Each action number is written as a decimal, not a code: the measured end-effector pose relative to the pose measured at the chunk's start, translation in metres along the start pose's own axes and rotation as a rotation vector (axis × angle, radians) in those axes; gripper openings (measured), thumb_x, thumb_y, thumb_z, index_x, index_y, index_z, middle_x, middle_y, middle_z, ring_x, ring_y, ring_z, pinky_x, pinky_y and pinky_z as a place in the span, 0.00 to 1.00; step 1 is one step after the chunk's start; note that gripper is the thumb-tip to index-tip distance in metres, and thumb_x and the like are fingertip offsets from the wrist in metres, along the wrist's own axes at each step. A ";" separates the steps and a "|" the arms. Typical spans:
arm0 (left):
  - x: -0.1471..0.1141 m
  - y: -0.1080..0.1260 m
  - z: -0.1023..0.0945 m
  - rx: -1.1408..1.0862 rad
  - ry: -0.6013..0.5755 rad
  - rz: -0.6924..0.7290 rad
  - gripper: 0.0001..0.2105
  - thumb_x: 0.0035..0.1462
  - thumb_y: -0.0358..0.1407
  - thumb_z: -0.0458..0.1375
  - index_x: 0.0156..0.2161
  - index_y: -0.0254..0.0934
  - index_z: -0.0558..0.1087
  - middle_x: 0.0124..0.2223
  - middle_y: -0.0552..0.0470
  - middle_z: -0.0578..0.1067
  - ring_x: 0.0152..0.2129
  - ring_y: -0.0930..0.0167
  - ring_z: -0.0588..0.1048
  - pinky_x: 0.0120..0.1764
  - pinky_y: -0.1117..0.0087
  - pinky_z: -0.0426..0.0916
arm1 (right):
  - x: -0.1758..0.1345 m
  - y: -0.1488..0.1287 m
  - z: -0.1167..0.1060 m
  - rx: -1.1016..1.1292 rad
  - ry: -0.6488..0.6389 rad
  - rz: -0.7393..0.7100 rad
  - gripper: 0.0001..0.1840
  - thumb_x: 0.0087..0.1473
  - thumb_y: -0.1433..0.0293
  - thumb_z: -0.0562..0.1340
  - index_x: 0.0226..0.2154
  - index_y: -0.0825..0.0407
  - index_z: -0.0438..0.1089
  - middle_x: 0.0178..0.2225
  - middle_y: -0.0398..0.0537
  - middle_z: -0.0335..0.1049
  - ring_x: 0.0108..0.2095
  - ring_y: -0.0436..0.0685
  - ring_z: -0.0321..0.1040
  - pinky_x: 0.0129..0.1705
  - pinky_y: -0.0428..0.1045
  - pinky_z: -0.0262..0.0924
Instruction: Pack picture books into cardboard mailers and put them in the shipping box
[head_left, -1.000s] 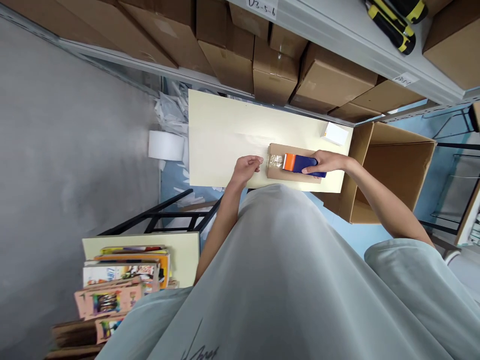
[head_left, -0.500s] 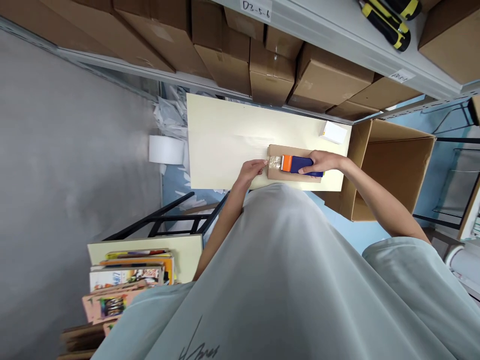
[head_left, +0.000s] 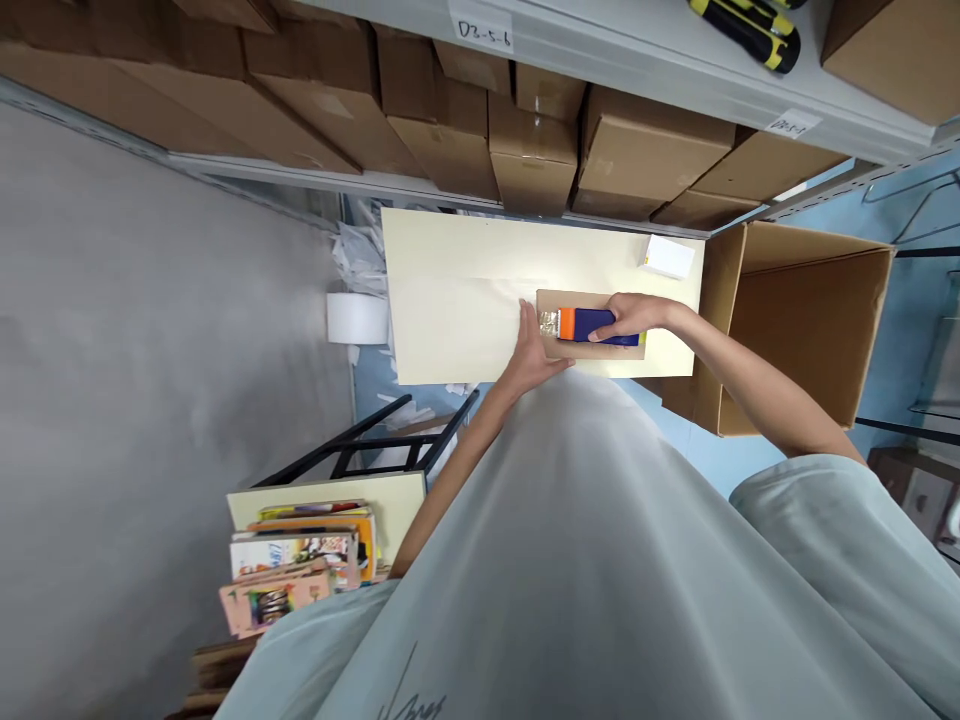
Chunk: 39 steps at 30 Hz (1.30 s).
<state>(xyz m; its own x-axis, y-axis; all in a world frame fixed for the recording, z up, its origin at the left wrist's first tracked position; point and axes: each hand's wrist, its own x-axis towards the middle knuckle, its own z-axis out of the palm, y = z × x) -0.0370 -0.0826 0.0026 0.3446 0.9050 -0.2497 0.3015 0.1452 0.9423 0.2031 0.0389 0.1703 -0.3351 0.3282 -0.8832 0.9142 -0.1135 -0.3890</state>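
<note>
A blue and orange tape dispenser (head_left: 589, 325) lies over a brown cardboard box (head_left: 553, 350) on the cream tabletop (head_left: 457, 300). My right hand (head_left: 628, 315) is wrapped round the dispenser's blue body. Clear shiny tape (head_left: 549, 323) shows at the dispenser's orange end, near the box's left edge. My left hand (head_left: 534, 350) rests at the left end of the box, its thumb and fingers spread along the edge and near corner. Under the dispenser, part of the box's top is hidden.
A small white box (head_left: 667, 257) sits at the table's far right. Beside the table stands an open carton (head_left: 814, 320). A shelf with cardboard boxes (head_left: 532, 160) runs along the back. Books and magazines (head_left: 300, 560) stand lower left; a white roll (head_left: 358, 318) is left of the table.
My left hand has gone from closed fingers at the tape's end to spread fingers against the box's left end. My right hand keeps the dispenser over the box. The camera view has shifted slightly.
</note>
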 end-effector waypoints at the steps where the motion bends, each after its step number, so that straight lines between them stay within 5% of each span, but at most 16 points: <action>1: 0.006 0.004 -0.002 0.120 -0.008 0.022 0.77 0.46 0.60 0.78 0.82 0.32 0.31 0.83 0.30 0.26 0.80 0.45 0.28 0.79 0.42 0.34 | 0.000 0.000 -0.001 -0.002 0.002 0.000 0.30 0.50 0.40 0.74 0.28 0.51 0.74 0.28 0.45 0.75 0.31 0.55 0.69 0.35 0.49 0.60; 7: 0.031 0.033 -0.009 0.564 -0.165 0.090 0.74 0.48 0.64 0.74 0.82 0.28 0.34 0.83 0.28 0.30 0.79 0.45 0.23 0.76 0.37 0.24 | -0.004 0.003 -0.004 -0.010 0.009 0.006 0.30 0.52 0.42 0.74 0.23 0.51 0.71 0.26 0.45 0.72 0.28 0.54 0.66 0.33 0.49 0.58; 16: 0.029 0.057 -0.008 0.318 -0.073 -0.042 0.54 0.56 0.48 0.75 0.77 0.22 0.57 0.82 0.23 0.46 0.81 0.42 0.34 0.78 0.43 0.25 | -0.010 0.018 -0.004 -0.028 -0.030 -0.016 0.25 0.54 0.45 0.74 0.30 0.51 0.76 0.28 0.47 0.75 0.34 0.60 0.73 0.37 0.51 0.63; 24: 0.034 0.066 -0.006 0.645 -0.188 -0.134 0.68 0.49 0.58 0.76 0.80 0.22 0.47 0.82 0.22 0.41 0.80 0.37 0.33 0.76 0.36 0.28 | -0.050 0.098 -0.019 0.174 -0.169 -0.015 0.34 0.47 0.37 0.76 0.31 0.51 0.77 0.27 0.49 0.78 0.31 0.61 0.76 0.37 0.53 0.69; 31: 0.039 0.064 -0.005 0.749 -0.218 -0.171 0.68 0.52 0.59 0.73 0.80 0.17 0.42 0.82 0.20 0.38 0.79 0.35 0.33 0.76 0.36 0.29 | -0.071 0.178 -0.030 0.176 -0.154 -0.029 0.36 0.45 0.33 0.75 0.28 0.50 0.78 0.27 0.50 0.79 0.32 0.62 0.77 0.37 0.55 0.70; 39: 0.043 0.072 -0.001 0.890 -0.269 -0.252 0.70 0.52 0.62 0.71 0.81 0.19 0.37 0.82 0.21 0.36 0.79 0.35 0.33 0.77 0.36 0.32 | -0.069 0.211 -0.028 0.262 -0.208 -0.059 0.36 0.42 0.34 0.77 0.30 0.49 0.79 0.29 0.50 0.80 0.34 0.64 0.79 0.38 0.56 0.71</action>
<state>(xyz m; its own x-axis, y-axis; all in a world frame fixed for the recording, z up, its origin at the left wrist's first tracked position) -0.0009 -0.0330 0.0601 0.3363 0.7507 -0.5686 0.9204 -0.1341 0.3673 0.4254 0.0191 0.1565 -0.4495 0.1457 -0.8813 0.8113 -0.3463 -0.4710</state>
